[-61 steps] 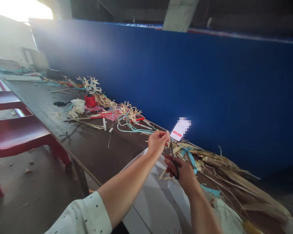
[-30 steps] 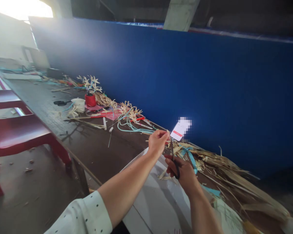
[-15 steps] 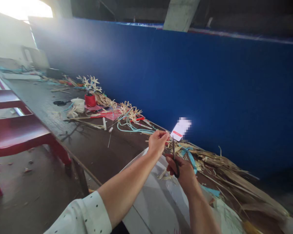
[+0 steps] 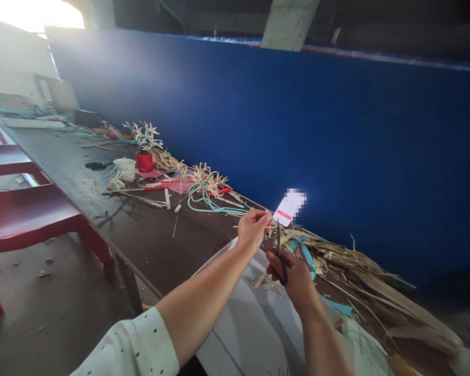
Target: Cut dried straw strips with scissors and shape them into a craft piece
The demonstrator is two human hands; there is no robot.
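My right hand (image 4: 293, 274) is closed round the handles of dark scissors (image 4: 279, 237), whose blades point up and away from me. Just left of the blade tips, my left hand (image 4: 253, 227) is pinched shut at thumb and fingers. Whatever small pale piece it may hold is mostly hidden by the fingers. Right behind the scissors lies a lit phone (image 4: 284, 215), partly blurred out. Pale dried-husk scraps (image 4: 284, 239) and a blue ribbon (image 4: 306, 256) lie to the right of the blades. A white sheet or board (image 4: 238, 313) extends beneath my forearms.
Long dried husks (image 4: 376, 287) run along the blue wall (image 4: 337, 130) at right. Further left on the table (image 4: 152, 250) are husk flowers (image 4: 207, 180), light blue cords (image 4: 215, 207), a red thread spool (image 4: 144, 161), a white cup (image 4: 125, 168) and other scissors (image 4: 96, 165). Red chairs (image 4: 31, 209) stand left.
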